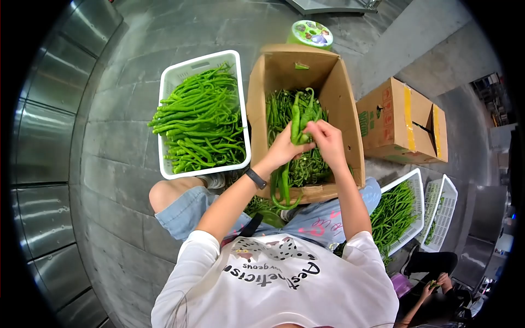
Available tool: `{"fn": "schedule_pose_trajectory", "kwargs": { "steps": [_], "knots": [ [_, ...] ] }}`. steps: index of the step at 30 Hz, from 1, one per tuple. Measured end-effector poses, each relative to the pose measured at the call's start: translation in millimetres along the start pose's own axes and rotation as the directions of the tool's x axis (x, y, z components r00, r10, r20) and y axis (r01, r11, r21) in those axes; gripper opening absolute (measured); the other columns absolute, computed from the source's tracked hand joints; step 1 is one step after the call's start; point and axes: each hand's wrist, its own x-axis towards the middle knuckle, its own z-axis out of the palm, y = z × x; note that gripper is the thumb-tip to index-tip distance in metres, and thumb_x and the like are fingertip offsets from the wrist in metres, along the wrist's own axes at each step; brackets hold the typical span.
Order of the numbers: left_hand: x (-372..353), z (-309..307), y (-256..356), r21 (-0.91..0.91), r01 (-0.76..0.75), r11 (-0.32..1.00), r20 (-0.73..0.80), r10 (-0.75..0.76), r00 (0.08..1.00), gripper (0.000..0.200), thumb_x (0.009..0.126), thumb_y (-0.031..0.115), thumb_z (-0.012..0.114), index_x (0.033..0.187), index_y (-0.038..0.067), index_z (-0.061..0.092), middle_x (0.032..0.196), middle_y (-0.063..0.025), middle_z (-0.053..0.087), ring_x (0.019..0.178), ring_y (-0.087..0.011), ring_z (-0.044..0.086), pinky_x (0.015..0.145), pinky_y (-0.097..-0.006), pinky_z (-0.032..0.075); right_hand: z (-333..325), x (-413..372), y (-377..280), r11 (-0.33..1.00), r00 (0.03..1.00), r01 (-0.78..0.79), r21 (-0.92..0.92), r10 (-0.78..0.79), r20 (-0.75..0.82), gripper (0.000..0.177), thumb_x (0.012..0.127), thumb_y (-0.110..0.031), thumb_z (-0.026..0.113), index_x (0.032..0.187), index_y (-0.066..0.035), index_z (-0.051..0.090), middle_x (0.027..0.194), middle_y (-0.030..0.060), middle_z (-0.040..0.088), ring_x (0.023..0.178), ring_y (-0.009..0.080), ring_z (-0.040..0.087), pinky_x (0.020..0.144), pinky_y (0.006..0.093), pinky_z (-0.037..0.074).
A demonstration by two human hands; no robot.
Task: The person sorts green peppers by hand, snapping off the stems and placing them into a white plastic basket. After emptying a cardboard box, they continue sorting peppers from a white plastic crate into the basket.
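Observation:
Over an open cardboard box (347,104), my left hand (287,147) is closed around several long green peppers (296,117), which stick out above and hang below the fist. My right hand (326,139) is pinched at the peppers, close against my left hand; its fingertips touch them near the stem ends. More green peppers (279,109) lie inside the box under both hands. To the left of the box stands a white plastic basket (245,109) heaped with long green peppers (202,117).
A closed cardboard box (383,123) stands at the right, a green round tub (310,34) behind. White baskets (418,205) with green peppers are at the lower right, near another person's hands (437,284). Metal cabinets (44,142) line the left.

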Motion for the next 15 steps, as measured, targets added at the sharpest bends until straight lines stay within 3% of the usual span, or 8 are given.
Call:
{"fn": "schedule_pose_trajectory", "kwargs": {
  "steps": [2,5,9,10,13,15],
  "knots": [
    [-4,0,0,-0.028,-0.024,0.999,0.061,0.025,0.998,0.057,0.078,0.006,0.067,0.127,0.007,0.036,0.084,-0.0011,0.053,0.051,-0.0064,0.046,0.045,-0.0201,0.037,-5,-1,8,0.967,0.996,-0.084,0.241,0.083,0.016,0.027,0.092,-0.022,0.055,0.075,-0.002,0.062,0.068,-0.0005,0.056,0.061,0.0050,0.046,0.057,0.0201,0.037],
    [-2,-1,-10,-0.052,-0.032,0.998,0.086,0.037,0.996,0.060,0.078,0.006,0.067,0.129,0.007,0.035,0.083,-0.0005,0.052,0.051,-0.0063,0.046,0.045,-0.0201,0.037,-6,-7,3,0.946,0.997,-0.075,0.314,0.071,0.024,0.026,0.092,-0.018,0.055,0.072,-0.002,0.059,0.071,0.0002,0.058,0.063,0.0054,0.047,0.059,0.0206,0.039],
    [-7,3,-4,-0.003,-0.044,0.999,0.113,0.044,0.993,0.062,0.078,0.009,0.068,0.131,0.007,0.035,0.079,0.0007,0.051,0.052,-0.0063,0.047,0.046,-0.0207,0.038,-9,-4,0,0.880,0.984,-0.152,0.450,0.180,-0.020,0.015,0.092,-0.017,0.054,0.081,-0.007,0.053,0.074,0.0008,0.052,0.066,0.0076,0.047,0.063,0.0217,0.040],
    [-8,2,-4,0.025,-0.041,0.999,0.115,0.038,0.993,0.063,0.079,0.011,0.069,0.131,0.007,0.035,0.078,0.0009,0.051,0.052,-0.0063,0.047,0.046,-0.0208,0.038,-9,-3,1,0.878,0.982,-0.146,0.456,0.185,-0.041,0.012,0.092,-0.018,0.054,0.088,-0.006,0.054,0.068,-0.0022,0.047,0.061,0.0055,0.043,0.059,0.0205,0.038],
    [-11,6,-6,0.056,-0.048,0.997,0.107,0.042,0.993,0.065,0.079,0.016,0.072,0.132,0.008,0.036,0.076,0.0014,0.050,0.052,-0.0064,0.046,0.046,-0.0215,0.039,-13,1,2,0.928,0.984,-0.141,0.344,0.169,-0.053,0.013,0.091,-0.019,0.057,0.091,-0.006,0.057,0.066,-0.0058,0.047,0.057,0.0022,0.040,0.052,0.0188,0.035],
    [-15,10,-5,0.060,-0.049,0.997,0.097,0.043,0.994,0.066,0.078,0.019,0.073,0.132,0.008,0.037,0.075,0.0015,0.050,0.053,-0.0066,0.046,0.047,-0.0219,0.039,-13,0,3,0.949,0.986,-0.111,0.295,0.142,-0.085,0.019,0.091,-0.022,0.056,0.083,-0.005,0.061,0.062,-0.0070,0.043,0.054,0.0016,0.037,0.049,0.0187,0.032]
  ]
}}
